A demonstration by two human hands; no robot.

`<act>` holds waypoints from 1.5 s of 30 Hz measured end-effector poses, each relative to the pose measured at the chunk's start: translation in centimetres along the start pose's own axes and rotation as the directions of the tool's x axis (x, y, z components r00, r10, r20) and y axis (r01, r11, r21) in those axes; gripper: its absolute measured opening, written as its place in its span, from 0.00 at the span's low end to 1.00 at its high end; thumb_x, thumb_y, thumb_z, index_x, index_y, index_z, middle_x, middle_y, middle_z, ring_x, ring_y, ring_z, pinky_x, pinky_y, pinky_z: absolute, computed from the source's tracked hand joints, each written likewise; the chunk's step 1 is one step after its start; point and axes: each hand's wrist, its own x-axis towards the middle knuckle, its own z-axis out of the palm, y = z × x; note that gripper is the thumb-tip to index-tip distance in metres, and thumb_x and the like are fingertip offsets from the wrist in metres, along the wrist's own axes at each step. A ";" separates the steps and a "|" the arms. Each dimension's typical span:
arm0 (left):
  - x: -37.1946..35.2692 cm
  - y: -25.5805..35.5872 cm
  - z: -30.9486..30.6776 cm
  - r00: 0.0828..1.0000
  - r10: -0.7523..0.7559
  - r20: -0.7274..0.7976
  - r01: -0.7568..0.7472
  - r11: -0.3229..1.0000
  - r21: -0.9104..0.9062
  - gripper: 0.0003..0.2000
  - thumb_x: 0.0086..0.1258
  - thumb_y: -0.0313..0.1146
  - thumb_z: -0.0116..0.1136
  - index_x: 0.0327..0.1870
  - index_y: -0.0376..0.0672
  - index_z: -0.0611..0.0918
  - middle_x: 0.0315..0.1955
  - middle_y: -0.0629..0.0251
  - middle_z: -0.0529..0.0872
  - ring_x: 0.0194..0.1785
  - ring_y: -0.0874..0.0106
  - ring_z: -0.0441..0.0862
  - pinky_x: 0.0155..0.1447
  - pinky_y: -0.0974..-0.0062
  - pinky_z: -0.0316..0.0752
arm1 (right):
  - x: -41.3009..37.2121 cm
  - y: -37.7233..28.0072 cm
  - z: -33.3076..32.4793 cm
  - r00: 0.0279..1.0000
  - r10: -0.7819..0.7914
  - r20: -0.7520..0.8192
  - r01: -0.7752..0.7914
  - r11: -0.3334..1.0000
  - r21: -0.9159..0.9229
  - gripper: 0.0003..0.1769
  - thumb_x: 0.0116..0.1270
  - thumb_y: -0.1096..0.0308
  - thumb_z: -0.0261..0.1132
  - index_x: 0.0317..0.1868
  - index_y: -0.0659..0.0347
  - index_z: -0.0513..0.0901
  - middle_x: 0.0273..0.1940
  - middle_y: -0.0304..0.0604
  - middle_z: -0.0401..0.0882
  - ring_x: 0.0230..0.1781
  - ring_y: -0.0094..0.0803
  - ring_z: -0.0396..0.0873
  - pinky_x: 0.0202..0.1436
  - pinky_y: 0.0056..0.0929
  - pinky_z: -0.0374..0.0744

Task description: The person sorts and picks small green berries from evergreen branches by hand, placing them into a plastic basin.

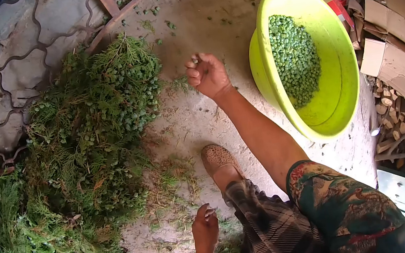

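My right hand (207, 73) is stretched out over the concrete floor, fingers curled around a few small green berries. It hovers between the heap of cut green branches with berries (90, 143) on the left and the yellow-green basin (342, 79) on the right. The basin is tilted and holds a mass of picked green berries (296, 57). My left hand (204, 228) is low and close to my body, fingers closed on a small bit of twig or berry, near the heap's edge. My foot in a brown shoe (218, 158) rests between the two hands.
A metal grille (20, 64) lies behind the heap at the upper left. Cardboard pieces (395, 50) and cut firewood (394, 113) are stacked at the right, beyond the basin. Green scraps litter the concrete floor (205, 5).
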 end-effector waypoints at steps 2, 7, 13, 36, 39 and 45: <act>0.1 0.4 -0.2 1.000 0.010 -0.002 -0.010 1.000 0.012 0.16 0.62 0.25 0.55 0.52 0.36 0.75 0.36 0.52 0.85 0.40 0.61 0.84 0.43 0.70 0.78 | 1.5 -0.1 1.1 0.999 0.025 -0.049 -0.026 1.000 -0.008 0.09 0.62 0.65 0.62 0.37 0.60 0.74 0.26 0.37 0.70 0.21 0.26 0.69 0.21 0.28 0.69; 0.6 -0.2 -0.4 1.000 0.012 -0.008 -0.012 1.000 -0.011 0.15 0.62 0.25 0.54 0.52 0.36 0.75 0.36 0.51 0.84 0.40 0.62 0.84 0.43 0.70 0.78 | 10.9 0.6 2.8 0.901 -0.400 -0.169 -0.031 0.329 -0.944 0.13 0.63 0.60 0.61 0.41 0.60 0.75 0.27 0.40 0.73 0.23 0.30 0.70 0.27 0.31 0.72; 0.9 0.4 -0.3 1.000 0.002 0.008 -0.001 1.000 -0.022 0.16 0.63 0.24 0.54 0.53 0.36 0.75 0.36 0.52 0.84 0.40 0.62 0.84 0.44 0.71 0.78 | 9.7 1.0 2.8 0.886 -0.459 0.063 0.092 0.042 -0.995 0.10 0.62 0.62 0.59 0.38 0.59 0.77 0.28 0.41 0.76 0.22 0.30 0.71 0.22 0.31 0.71; 0.9 0.3 -0.1 0.999 -0.042 0.019 0.043 0.994 -0.095 0.17 0.64 0.25 0.53 0.55 0.35 0.74 0.39 0.51 0.83 0.41 0.64 0.83 0.46 0.73 0.77 | 1.7 -1.2 -0.3 0.968 -0.170 -0.183 0.017 0.774 -0.633 0.05 0.62 0.68 0.57 0.36 0.60 0.74 0.27 0.41 0.77 0.15 0.23 0.64 0.15 0.22 0.63; 0.7 0.2 -0.1 0.998 -0.038 0.040 0.040 0.998 -0.043 0.16 0.64 0.24 0.53 0.54 0.35 0.74 0.38 0.51 0.83 0.41 0.65 0.83 0.46 0.73 0.77 | 1.5 1.4 1.0 0.951 -0.246 -0.188 -0.019 0.560 -0.828 0.05 0.62 0.69 0.58 0.36 0.60 0.76 0.28 0.41 0.77 0.16 0.24 0.65 0.16 0.24 0.65; 0.8 0.5 -0.3 0.999 -0.032 0.014 0.033 0.994 -0.102 0.16 0.65 0.25 0.53 0.54 0.34 0.74 0.39 0.52 0.83 0.42 0.65 0.83 0.46 0.73 0.76 | 2.1 3.5 -0.2 0.924 -0.221 0.313 0.122 -0.604 -0.788 0.10 0.57 0.67 0.64 0.39 0.61 0.78 0.33 0.53 0.81 0.31 0.50 0.80 0.35 0.42 0.78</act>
